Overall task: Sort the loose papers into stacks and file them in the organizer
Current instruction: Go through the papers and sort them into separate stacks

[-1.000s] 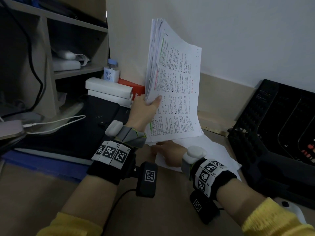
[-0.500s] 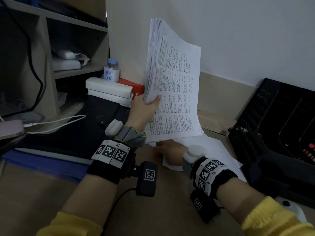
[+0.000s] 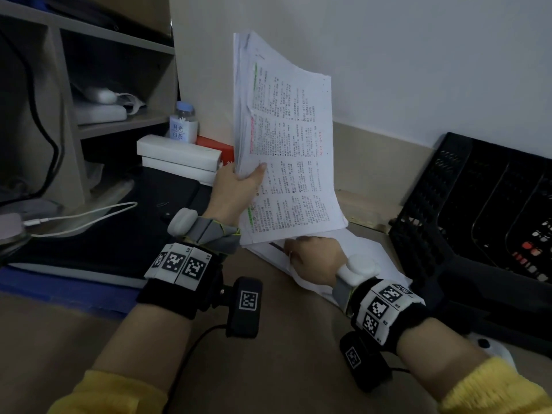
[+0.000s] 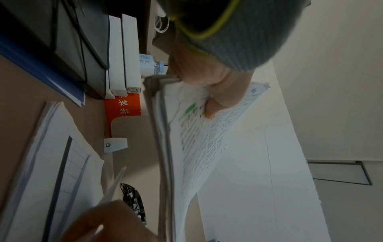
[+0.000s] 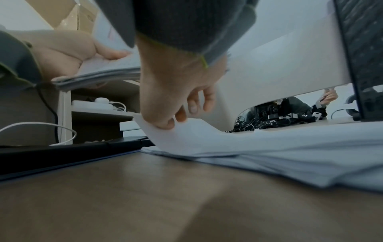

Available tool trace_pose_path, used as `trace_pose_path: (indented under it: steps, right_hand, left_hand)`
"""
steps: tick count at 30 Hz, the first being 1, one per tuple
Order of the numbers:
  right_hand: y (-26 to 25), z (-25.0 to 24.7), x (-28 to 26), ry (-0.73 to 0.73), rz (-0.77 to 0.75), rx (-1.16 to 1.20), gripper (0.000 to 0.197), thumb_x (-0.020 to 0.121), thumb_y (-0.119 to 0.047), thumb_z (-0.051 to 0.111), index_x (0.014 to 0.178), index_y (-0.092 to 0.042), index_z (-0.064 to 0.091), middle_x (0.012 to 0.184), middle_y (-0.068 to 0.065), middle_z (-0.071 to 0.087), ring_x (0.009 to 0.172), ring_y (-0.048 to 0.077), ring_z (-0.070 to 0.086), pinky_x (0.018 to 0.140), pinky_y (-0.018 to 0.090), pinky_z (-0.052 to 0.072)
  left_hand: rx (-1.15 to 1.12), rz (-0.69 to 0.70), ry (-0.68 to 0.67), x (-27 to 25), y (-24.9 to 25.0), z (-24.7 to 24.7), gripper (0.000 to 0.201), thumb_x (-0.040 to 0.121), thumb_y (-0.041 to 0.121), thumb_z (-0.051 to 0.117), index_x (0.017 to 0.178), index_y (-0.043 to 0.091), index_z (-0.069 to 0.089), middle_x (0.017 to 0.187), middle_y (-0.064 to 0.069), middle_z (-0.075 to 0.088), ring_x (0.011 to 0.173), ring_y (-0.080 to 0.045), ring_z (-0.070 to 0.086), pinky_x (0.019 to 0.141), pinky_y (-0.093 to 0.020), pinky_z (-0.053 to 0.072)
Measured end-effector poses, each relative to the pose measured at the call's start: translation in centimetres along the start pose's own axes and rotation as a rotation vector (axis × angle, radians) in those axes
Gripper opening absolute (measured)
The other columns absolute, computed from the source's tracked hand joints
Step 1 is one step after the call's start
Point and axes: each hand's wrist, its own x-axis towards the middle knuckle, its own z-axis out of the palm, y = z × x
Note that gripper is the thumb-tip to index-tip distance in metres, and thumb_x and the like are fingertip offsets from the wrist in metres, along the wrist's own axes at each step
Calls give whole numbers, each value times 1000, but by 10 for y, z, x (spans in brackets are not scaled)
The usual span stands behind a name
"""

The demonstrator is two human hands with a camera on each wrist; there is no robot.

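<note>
My left hand (image 3: 239, 183) grips a thick stack of printed papers (image 3: 286, 144) upright above the desk, thumb pressed on the front sheet. The left wrist view shows the same stack (image 4: 199, 147) edge-on under the thumb. Below it, my right hand (image 3: 313, 258) pinches the corner of the top loose sheet (image 5: 186, 135) of a flat pile of white papers (image 3: 376, 258) and lifts it a little. The black mesh organizer (image 3: 478, 222) stands at the right, against the wall.
White boxes (image 3: 179, 156) and a small bottle (image 3: 183, 124) sit behind the left hand, beside a shelf unit (image 3: 89, 94). A black pad (image 3: 104, 234) with a white cable (image 3: 83, 216) lies at left. Bare brown desk (image 3: 283, 354) stretches in front.
The right hand has taken the corner of the top sheet and drawn back slightly toward me. The left hand keeps the stack upright in nearly the same place.
</note>
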Motion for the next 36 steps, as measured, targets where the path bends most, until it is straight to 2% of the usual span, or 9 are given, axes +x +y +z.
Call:
trace_pose_path:
  steps: [3,6,9,17,23,27,31,34,36]
  right_hand:
    - [10,-3,-11,-16,12,110,45,91,-39,30,92,-15,68,91,5,70,84,25,63,74,30,50]
    - [20,-12,-18,64,136,203,38,95,-40,41,80,-12,60,78,3,63,73,20,57,64,27,40]
    - [28,-5,-19,54,242,212,10,87,-27,52,85,-22,60,88,-1,63,81,19,58,67,24,36]
    - [44,-9,-21,109,472,337,48,90,-10,44,134,-28,41,112,14,63,103,34,60,72,31,39]
    - [62,-13,-28,393,638,450,44,85,-7,45,126,-20,56,111,19,64,105,39,57,77,37,43]
    - [62,-26,-32,724,440,508,29,88,-2,46,112,-9,61,89,20,65,84,37,61,67,34,38]
    - [63,-37,-25,1132,242,712,23,90,2,49,111,3,57,90,4,58,80,11,50,71,19,34]
    - [61,-56,-22,1258,288,959,25,95,-2,42,118,7,49,103,0,52,92,6,50,81,22,41]
    - [60,-64,-21,1303,338,1115,27,98,-1,37,123,8,42,101,-8,50,91,-11,52,81,10,42]
  left_hand:
    - [22,17,19,0,0,-1,30,92,22,64,120,11,64,95,5,69,94,-16,67,84,-33,56]
    - [55,10,52,3,-4,-4,32,92,23,65,120,10,64,103,-1,70,99,-19,67,89,-38,55]
    - [108,13,86,6,-9,-4,34,91,25,65,121,11,64,106,-3,70,100,-21,67,92,-43,54]
    - [193,51,217,10,-14,-7,37,91,27,64,122,7,63,107,-5,67,101,-21,64,92,-39,53]
    - [312,98,278,11,-16,-10,31,93,29,61,111,4,67,90,-4,64,90,-24,62,84,-37,52]
    - [362,33,220,9,-28,-4,31,91,29,62,111,4,67,94,-10,66,96,-29,65,88,-43,54]
    - [429,-19,181,8,-36,0,34,91,32,62,115,7,66,95,-8,66,97,-31,64,88,-45,54]
    - [425,-47,186,8,-39,0,37,92,30,62,120,6,64,97,-6,64,98,-30,64,85,-40,53]
    - [405,-65,191,9,-42,0,39,92,28,62,125,7,61,102,-5,64,93,-24,61,82,-34,50]
